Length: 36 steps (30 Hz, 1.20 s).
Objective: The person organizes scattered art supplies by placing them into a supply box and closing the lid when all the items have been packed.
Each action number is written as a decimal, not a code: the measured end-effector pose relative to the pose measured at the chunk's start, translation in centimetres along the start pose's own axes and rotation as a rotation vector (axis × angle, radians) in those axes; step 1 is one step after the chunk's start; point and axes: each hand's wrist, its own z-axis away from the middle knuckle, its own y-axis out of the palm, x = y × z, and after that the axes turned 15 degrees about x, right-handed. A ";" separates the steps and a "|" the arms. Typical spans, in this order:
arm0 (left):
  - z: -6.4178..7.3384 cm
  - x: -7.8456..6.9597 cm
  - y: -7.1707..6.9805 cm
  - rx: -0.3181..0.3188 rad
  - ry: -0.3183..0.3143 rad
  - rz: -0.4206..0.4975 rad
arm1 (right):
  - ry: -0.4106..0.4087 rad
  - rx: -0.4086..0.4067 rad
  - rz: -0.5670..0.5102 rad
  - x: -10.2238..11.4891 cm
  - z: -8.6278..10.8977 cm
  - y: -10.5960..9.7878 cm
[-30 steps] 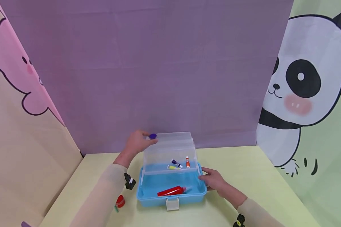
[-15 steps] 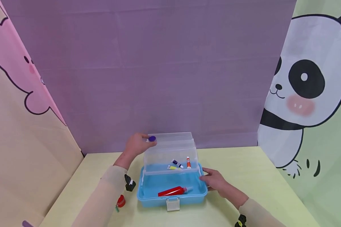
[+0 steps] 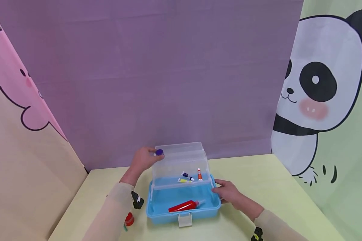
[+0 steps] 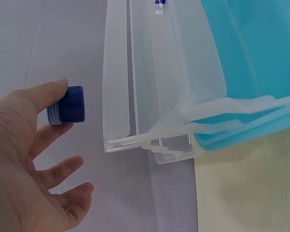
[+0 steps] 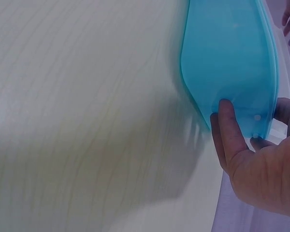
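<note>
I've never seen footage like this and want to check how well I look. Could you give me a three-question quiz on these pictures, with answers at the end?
1. What does the left hand hold?
A) a paintbrush
B) a small jar
C) a pair of scissors

2. True or false: the red bottle lies inside the blue box while the right hand holds the side of that box.

3. In the head view, how many small tubes can you count in the clear tray?

Key:
1. B
2. True
3. Three
</note>
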 end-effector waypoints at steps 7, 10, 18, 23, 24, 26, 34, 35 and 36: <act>-0.3 0.3 0.0 0.020 -0.001 0.029 | -0.009 -0.002 0.015 0.0 0.1 -0.2; -0.4 0.5 -0.1 0.024 -0.009 0.016 | -0.019 0.007 0.009 -0.1 -0.1 -0.3; 0.9 1.7 -0.6 0.042 -0.049 0.032 | -0.001 0.012 0.005 -0.4 -0.3 -0.3; 1.9 2.5 -1.0 0.053 -0.039 0.030 | 0.001 0.016 0.007 -0.3 0.0 -0.5; 2.0 2.7 -1.0 0.054 -0.037 0.032 | 0.002 0.018 0.007 -0.3 0.0 -0.5; 2.3 3.1 -1.0 0.058 -0.037 0.031 | 0.000 0.017 0.009 -0.3 0.0 -0.5; 3.5 4.5 -0.8 0.077 -0.045 -0.038 | -0.024 0.042 0.003 -0.8 -0.3 -0.3; 3.6 4.6 -0.7 0.080 -0.046 -0.045 | -0.024 0.037 0.006 -0.8 -0.2 -0.4; 3.6 4.7 -0.7 0.080 -0.039 -0.050 | -0.025 0.030 0.008 -0.7 -0.1 -0.5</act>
